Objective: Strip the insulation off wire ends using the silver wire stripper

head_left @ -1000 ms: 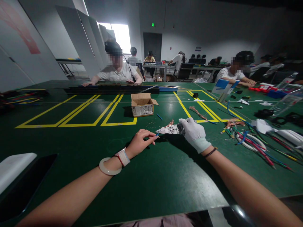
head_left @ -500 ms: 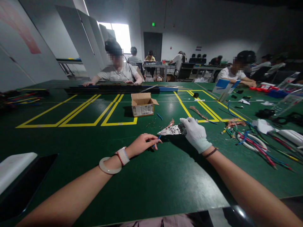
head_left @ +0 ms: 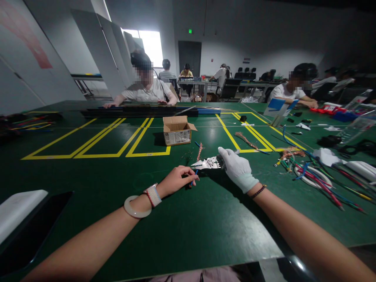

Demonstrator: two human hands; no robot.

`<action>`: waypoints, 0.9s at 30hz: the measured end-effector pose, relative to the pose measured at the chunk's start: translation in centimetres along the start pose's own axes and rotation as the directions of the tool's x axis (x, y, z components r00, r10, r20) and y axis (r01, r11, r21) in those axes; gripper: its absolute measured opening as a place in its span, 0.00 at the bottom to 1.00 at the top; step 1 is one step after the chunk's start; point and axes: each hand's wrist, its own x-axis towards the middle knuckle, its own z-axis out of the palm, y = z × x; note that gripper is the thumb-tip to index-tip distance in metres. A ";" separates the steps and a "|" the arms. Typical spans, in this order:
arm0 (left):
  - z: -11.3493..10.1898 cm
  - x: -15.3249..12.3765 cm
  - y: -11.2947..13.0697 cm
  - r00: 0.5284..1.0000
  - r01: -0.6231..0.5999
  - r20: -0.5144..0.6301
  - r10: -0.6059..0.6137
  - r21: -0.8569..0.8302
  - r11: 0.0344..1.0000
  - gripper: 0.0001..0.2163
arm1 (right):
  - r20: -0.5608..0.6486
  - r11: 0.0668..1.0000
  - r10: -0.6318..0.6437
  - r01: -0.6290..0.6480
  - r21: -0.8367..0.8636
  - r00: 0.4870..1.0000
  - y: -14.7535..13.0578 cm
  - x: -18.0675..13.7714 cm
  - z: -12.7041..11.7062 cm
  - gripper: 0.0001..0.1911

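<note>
My bare left hand (head_left: pixel 179 181) pinches a short blue wire (head_left: pixel 196 172) between thumb and fingers, low over the green table. Wearing a white glove, my right hand (head_left: pixel 235 166) is closed around the handles of a pair of wire strippers (head_left: pixel 209 163). The tool's pointed jaws reach left, right beside the upper end of the blue wire. Whether the jaws touch the wire I cannot tell. Just behind the jaws stands a strand of bare copper wire (head_left: pixel 200 150). Small copper bits (head_left: pixel 187 157) lie scattered behind my left hand.
An open cardboard box (head_left: pixel 177 137) stands ahead on the green table (head_left: pixel 164 235). At the right lie a copper bundle (head_left: pixel 246 139) and a tangle of coloured wires (head_left: pixel 317 176). A black tablet-like slab (head_left: pixel 38 231) lies near left. People sit across the table.
The wire strippers and my right hand have shifted left and slightly toward me. The copper strand appears further left and straighter. My left hand has barely moved.
</note>
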 end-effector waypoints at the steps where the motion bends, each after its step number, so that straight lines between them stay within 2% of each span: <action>1: 0.0 0.0 0.0 1.000 -0.002 -0.001 0.002 0.000 1.000 0.11 | 0.000 1.000 0.004 -0.004 -0.006 1.000 0.0 0.0 0.0 0.25; 9: 0.1 -0.1 0.4 1.000 0.014 0.006 -0.014 -0.039 0.999 0.11 | -0.010 0.998 0.012 -0.013 -0.060 1.000 0.5 0.2 0.0 0.23; 13: 0.0 -0.2 0.7 1.000 0.021 0.001 -0.021 -0.028 0.999 0.11 | -0.012 0.999 0.022 -0.022 -0.027 1.000 0.5 0.1 -0.2 0.21; 22: -0.1 -0.2 0.6 0.989 -0.114 -0.061 0.131 0.226 0.967 0.09 | 0.041 0.987 -0.026 0.019 0.157 0.999 0.8 0.0 0.0 0.18; 27: -0.1 -0.3 0.6 0.986 -0.138 -0.055 0.158 0.267 0.954 0.09 | 0.024 0.980 -0.036 0.031 0.198 0.999 1.0 -0.1 0.3 0.19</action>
